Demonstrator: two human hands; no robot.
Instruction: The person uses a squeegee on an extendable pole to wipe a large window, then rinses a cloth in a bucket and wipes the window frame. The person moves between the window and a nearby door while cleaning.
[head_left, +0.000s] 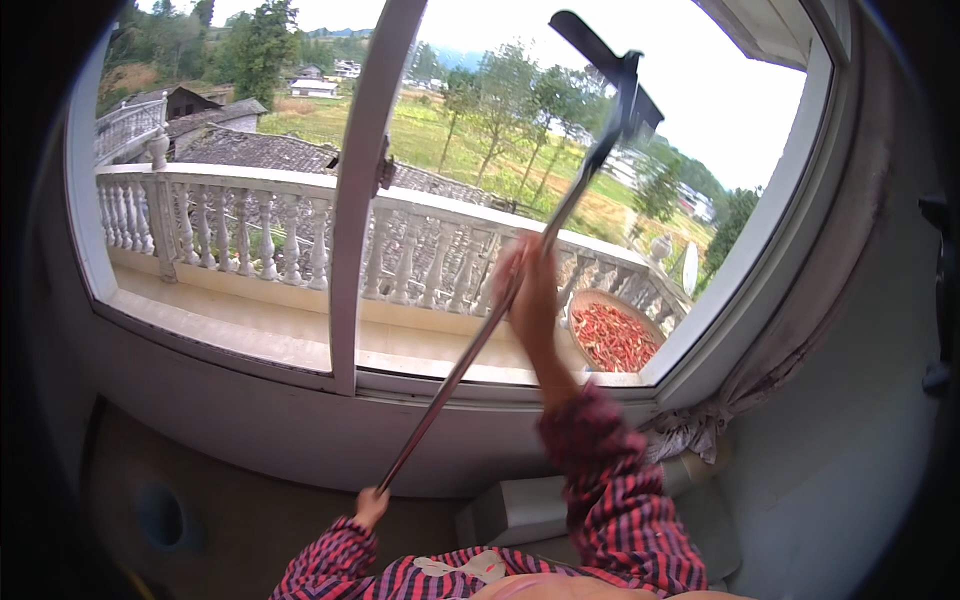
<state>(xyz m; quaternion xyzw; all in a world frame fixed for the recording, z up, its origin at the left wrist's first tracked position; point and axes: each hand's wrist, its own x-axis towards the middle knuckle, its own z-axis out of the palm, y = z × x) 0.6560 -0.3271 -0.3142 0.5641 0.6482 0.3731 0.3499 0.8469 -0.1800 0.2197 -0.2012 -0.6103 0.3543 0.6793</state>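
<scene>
A long-handled window squeegee slants up from lower left to upper right across the window. Its metal pole (465, 360) ends in a dark, wide head (592, 49) held against or just before the upper part of the right window pane; I cannot tell if it touches. My left hand (371, 506) grips the pole's low end near my body. Farther up, my right hand (531, 292) wraps around the same pole, a little blurred. Both arms wear red-and-dark striped sleeves. A pale upright window frame bar (358, 225) stands left of the pole.
Outside are a white balustrade (262, 232) and a round woven basket of red chillies (615, 337). A bunched curtain (810, 322) hangs at the right. Below the sill stands a grey box-like piece (525, 510). A bluish bucket-like container (161, 516) sits on the floor at left.
</scene>
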